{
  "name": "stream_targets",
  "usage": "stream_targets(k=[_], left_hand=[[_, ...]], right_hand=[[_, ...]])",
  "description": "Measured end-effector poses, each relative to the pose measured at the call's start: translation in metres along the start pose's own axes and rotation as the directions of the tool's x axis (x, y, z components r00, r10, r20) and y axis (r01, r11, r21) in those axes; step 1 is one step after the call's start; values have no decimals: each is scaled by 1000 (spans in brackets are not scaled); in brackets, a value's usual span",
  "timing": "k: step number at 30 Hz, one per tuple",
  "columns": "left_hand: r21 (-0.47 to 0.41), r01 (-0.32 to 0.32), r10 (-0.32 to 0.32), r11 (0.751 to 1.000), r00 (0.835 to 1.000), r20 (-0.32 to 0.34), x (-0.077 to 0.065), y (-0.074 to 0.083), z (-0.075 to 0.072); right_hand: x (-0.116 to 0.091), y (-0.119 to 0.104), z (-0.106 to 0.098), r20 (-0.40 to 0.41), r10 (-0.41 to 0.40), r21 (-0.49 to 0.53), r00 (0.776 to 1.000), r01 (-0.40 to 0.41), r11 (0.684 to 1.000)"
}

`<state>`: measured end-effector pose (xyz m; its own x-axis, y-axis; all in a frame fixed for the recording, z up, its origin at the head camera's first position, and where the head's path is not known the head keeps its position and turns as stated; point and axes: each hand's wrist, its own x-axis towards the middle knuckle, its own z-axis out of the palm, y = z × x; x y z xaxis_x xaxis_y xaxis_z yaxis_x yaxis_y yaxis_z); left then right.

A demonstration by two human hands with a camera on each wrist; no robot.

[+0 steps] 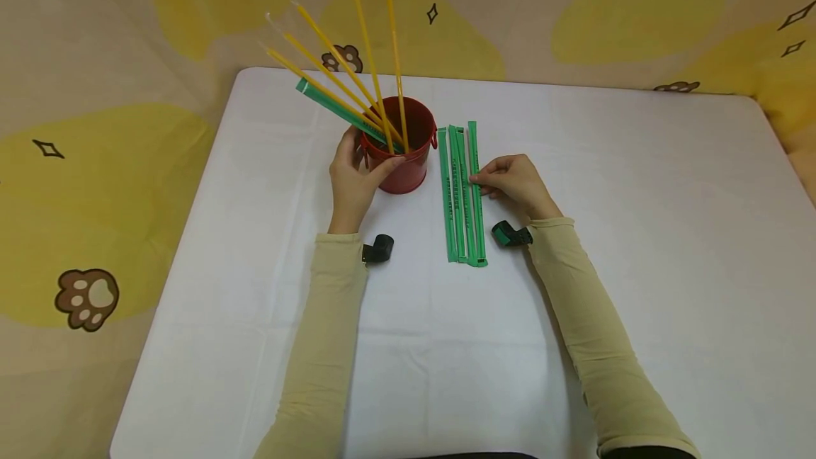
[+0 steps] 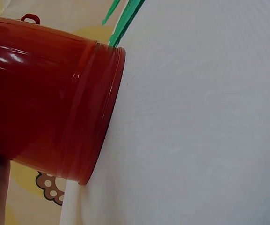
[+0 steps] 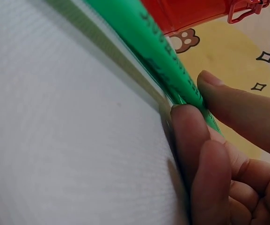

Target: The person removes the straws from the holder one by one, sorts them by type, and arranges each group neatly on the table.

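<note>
A small red bucket (image 1: 404, 177) stands near the back of the table, left of the middle. My left hand (image 1: 354, 183) holds its near left side, thumb along the rim and fingers round the outer wall. Several yellow straws (image 1: 395, 41) in clear wrappers and a green-wrapped straw (image 1: 338, 105) lean out of it. Right of the bucket, several more green-wrapped straws (image 1: 448, 211) lie side by side on the table. My right hand (image 1: 519, 181) pinches the rightmost green-wrapped straw (image 3: 153, 42) between thumb and fingertips, close over the white surface in the right wrist view.
The white-covered table (image 1: 669, 268) extends well to the right and in front of the hands. Behind it hangs a yellow patterned cloth (image 1: 605, 6). Black wrist cameras (image 1: 379, 248) sit at both sleeves, the right one close beside the straw row.
</note>
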<state>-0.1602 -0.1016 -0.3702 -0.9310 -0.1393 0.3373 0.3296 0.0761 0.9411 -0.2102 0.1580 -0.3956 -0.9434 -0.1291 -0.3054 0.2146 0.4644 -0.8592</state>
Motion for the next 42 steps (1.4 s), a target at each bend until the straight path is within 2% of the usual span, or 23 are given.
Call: stream_targets(k=[3,9,12,27,38,42], left_hand=[[0,-8,8,1000,1000,0,1,-3,0],[-15,-27,26,1000,1000,-8,6,-29,0],[-17,-44,43,999,999,-11,6,-32,0],[-2,-94,94,996,995,-21,6,-32,-1],[-19,-46,46,999,999,-19,7,-32,0],[-17,-35,35,999,999,-17,6,-24,1]], right_hand=[[0,0,0,1,2,-5,1000,-2,1000],[0,0,0,6,-6,-15,1000,6,1000],[0,1,0,6,-3,-10,1000,3,1000],[-1,1,0,21,-3,18,1000,2,1000],[1,6,-4,64,-22,98,998,16,995],[1,6,-4,66,-14,100,998,7,995]])
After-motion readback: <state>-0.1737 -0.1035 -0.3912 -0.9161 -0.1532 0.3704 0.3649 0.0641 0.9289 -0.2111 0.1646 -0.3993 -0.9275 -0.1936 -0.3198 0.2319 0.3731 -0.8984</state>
